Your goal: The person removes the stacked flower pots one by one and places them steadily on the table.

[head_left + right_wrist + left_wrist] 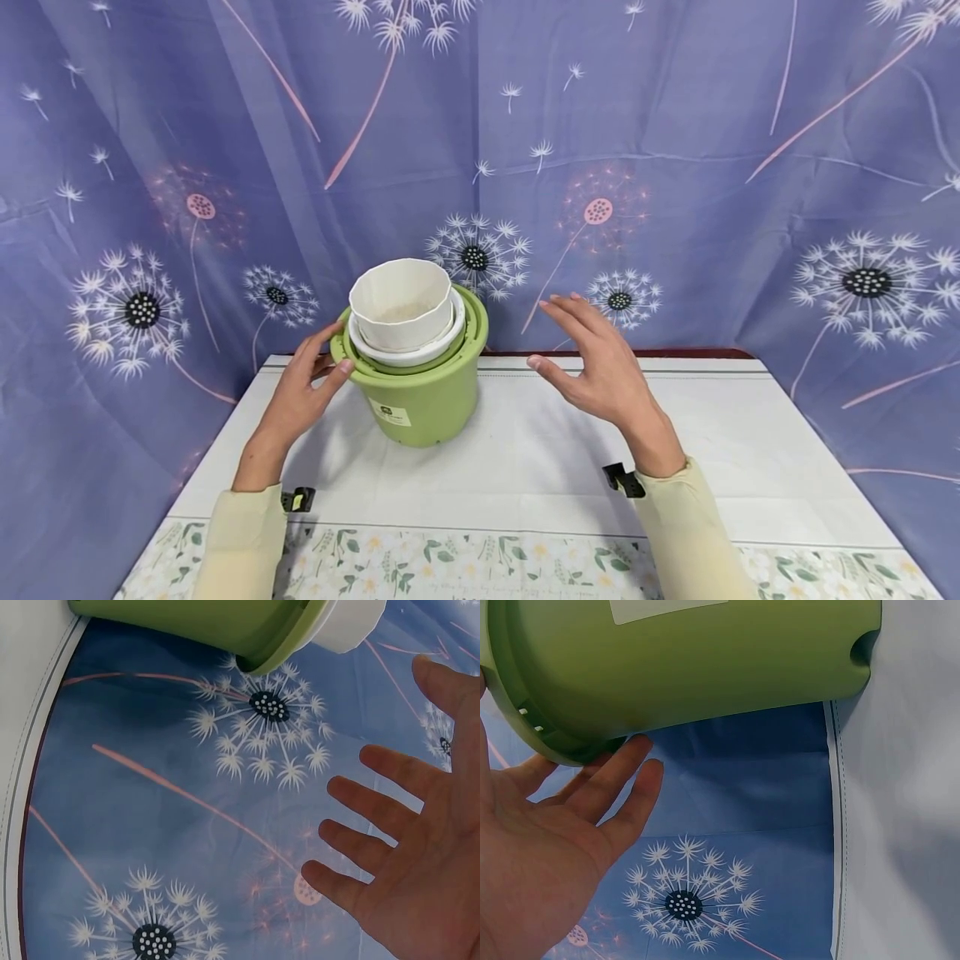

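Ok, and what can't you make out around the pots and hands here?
The print on the label: too small to read in the head view; the top edge cuts the label off in the left wrist view.
What lies below the lower white rim: hidden inside the green pot in the head view.
The thumb of the left hand: mostly cut off by the left edge in the left wrist view.

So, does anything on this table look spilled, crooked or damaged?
Nothing clearly stands out. The green pot stands upright, and no spill shows on the tablecloth. The top white pot looks beige at its base, perhaps dirt.
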A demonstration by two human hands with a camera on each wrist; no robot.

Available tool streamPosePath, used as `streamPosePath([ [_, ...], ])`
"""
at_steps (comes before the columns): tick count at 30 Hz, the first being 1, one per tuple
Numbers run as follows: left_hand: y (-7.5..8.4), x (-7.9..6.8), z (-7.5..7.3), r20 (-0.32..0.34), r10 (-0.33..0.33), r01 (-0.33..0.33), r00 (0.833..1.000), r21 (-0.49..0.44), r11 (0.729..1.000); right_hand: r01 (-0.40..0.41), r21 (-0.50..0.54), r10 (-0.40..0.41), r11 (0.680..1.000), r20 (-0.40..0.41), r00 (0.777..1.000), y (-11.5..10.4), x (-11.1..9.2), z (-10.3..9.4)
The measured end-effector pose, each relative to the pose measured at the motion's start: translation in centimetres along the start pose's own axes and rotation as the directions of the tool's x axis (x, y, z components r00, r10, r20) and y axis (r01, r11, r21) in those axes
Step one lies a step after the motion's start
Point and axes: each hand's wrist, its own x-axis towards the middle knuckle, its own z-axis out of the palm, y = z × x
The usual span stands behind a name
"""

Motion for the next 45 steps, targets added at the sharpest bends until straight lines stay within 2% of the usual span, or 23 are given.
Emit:
streamPosePath([
  [20, 0.0, 0.0, -0.1, 0.006, 0.002, -0.002, 1.000, -0.017, 1.000, 0.053, 0.060, -0.052, 0.997, -0.015, 0.999, -1.5, 1.4, 1.5],
  [35, 0.2, 0.0, -0.1, 0.012, -0.008, 0.008, 1.000, -0.020, 1.000, 0.142, 0.088, -0.136, 0.986, -0.072, 0.988, -2.6, 2.5, 3.0],
  [45, 0.0, -0.1, -0.2, -0.001, 0.002, -0.002, 1.000, -0.028, 1.000, 0.151, 0.100, -0.144, 0.983, -0.072, 0.987, -3.7, 3.0, 3.8],
])
